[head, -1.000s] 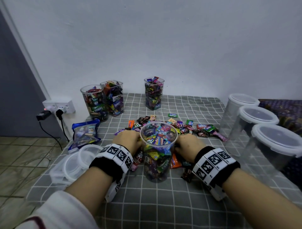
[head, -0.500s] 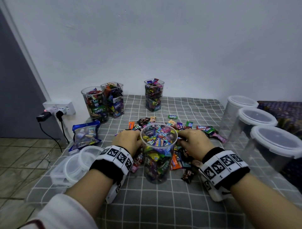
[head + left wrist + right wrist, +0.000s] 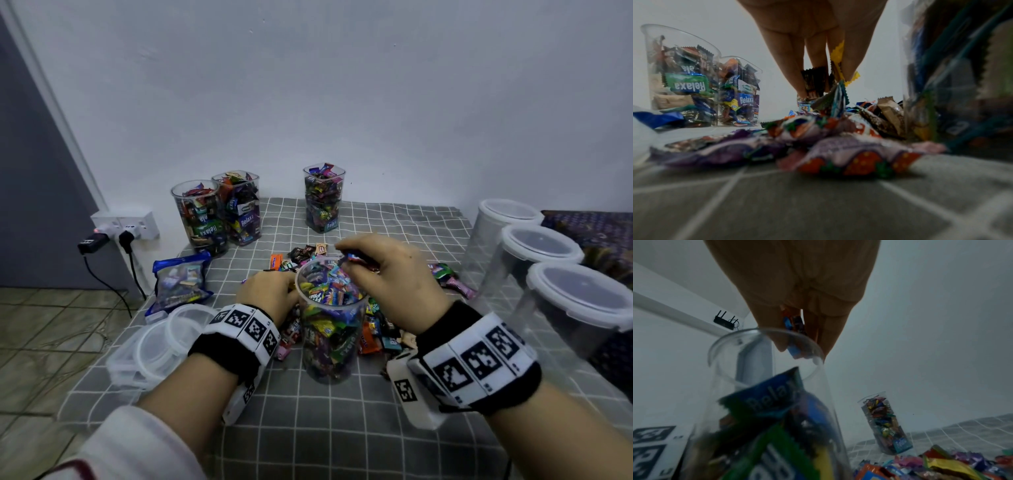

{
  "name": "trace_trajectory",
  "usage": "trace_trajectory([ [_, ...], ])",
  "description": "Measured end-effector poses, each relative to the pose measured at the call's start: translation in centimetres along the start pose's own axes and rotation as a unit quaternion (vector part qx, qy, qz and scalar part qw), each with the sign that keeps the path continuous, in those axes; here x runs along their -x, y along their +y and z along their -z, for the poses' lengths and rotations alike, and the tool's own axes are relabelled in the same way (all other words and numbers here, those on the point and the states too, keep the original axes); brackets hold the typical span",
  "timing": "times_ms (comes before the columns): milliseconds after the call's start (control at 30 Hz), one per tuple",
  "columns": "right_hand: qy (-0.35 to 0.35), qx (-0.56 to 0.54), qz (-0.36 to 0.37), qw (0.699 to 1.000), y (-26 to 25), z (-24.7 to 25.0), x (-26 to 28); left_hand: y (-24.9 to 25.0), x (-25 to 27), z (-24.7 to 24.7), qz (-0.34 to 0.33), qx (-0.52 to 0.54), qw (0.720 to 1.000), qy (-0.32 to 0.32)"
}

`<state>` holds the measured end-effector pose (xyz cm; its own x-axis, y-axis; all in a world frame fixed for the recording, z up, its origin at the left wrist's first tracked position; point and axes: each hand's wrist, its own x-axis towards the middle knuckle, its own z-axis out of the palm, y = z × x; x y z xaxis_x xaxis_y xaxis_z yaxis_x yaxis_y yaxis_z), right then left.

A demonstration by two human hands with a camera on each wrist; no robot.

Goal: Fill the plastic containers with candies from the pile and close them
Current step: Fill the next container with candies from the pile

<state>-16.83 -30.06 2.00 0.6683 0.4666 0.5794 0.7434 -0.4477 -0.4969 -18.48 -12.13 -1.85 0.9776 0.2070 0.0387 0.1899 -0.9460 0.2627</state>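
A tall clear container (image 3: pixel 329 329), nearly full of wrapped candies, stands open in the middle of the checked cloth. My right hand (image 3: pixel 356 260) hovers over its far rim and pinches a few candies (image 3: pixel 795 331) above the opening. My left hand (image 3: pixel 270 291) is down in the candy pile (image 3: pixel 838 129) left of the container, its fingers (image 3: pixel 795 71) curled round a dark and a yellow candy (image 3: pixel 816 81). More loose candies (image 3: pixel 373 335) lie around the container's base.
Three filled open containers (image 3: pixel 219 212) stand at the back by the wall. Three empty lidded containers (image 3: pixel 579 308) line the right side. Loose clear lids (image 3: pixel 154 349) and a blue candy bag (image 3: pixel 178 281) lie at the left edge, near a wall socket (image 3: pixel 126 226).
My right hand has risen from the pile on the right and moved over the container's mouth with candies in it. My left hand stays low in the pile.
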Motion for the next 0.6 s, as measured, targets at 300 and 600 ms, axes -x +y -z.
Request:
trace_trajectory([
  [300,-0.021,-0.021,-0.016,0.999,-0.1,-0.9,0.7,0.1,0.1,0.1,-0.001,-0.011,1.000,-0.004],
  [600,-0.119,-0.209,-0.179,0.954,0.9,-1.8,2.3,-0.6,-0.1,-0.4,-0.011,0.062,0.998,0.031],
])
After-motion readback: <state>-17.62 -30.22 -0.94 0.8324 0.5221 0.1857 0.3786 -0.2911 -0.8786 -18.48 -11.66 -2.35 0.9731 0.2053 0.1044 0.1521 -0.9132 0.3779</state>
